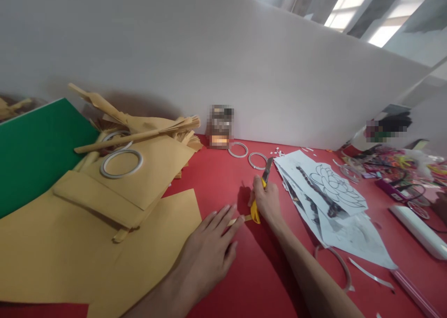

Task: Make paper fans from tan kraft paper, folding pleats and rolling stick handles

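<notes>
My right hand [267, 199] is wrapped round a yellow box cutter [256, 212], its metal blade pointing up and away from me. My left hand [213, 241] lies palm down on the red table [240, 280], fingers spread. A narrow strip of brown paper [246, 218] runs from under its fingertips to the lower end of the cutter. Beside my left forearm is a large sheet of brown paper [63, 257], partly covered by folded brown paper [139, 173].
Tape rings [121, 163] lie on the brown paper and near the wall [257, 161]. A green board [42, 155] stands at left. To the right are printed sheets [337, 190], a white bar [419, 232] and tangled coloured strands [401, 162].
</notes>
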Available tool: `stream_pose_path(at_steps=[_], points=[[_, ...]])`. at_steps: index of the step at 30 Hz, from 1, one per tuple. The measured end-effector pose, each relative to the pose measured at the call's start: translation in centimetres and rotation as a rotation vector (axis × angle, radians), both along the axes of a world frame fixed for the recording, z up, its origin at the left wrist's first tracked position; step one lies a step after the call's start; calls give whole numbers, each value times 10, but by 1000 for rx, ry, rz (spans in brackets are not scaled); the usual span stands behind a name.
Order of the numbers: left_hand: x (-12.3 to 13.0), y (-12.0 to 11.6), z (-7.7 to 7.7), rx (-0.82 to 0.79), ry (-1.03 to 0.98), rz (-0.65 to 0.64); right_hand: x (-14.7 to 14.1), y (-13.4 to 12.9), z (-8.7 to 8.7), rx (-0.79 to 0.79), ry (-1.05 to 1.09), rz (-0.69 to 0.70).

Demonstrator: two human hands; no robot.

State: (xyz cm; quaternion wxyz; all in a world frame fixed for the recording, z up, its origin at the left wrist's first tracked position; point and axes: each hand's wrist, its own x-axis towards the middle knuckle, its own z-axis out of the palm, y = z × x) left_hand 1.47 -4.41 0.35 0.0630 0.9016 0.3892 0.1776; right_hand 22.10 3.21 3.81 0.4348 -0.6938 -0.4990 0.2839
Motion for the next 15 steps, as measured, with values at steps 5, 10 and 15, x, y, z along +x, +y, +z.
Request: stream_pose_path(at_steps=[5, 10, 15], points=[[0, 0, -1, 5, 16, 2, 4, -1, 3, -8, -28, -2], [1, 1, 0, 16, 26, -2, 5, -2, 2, -19, -17, -14], [0, 1, 2, 8, 22, -6, 5, -1, 5, 54, 265, 1]])
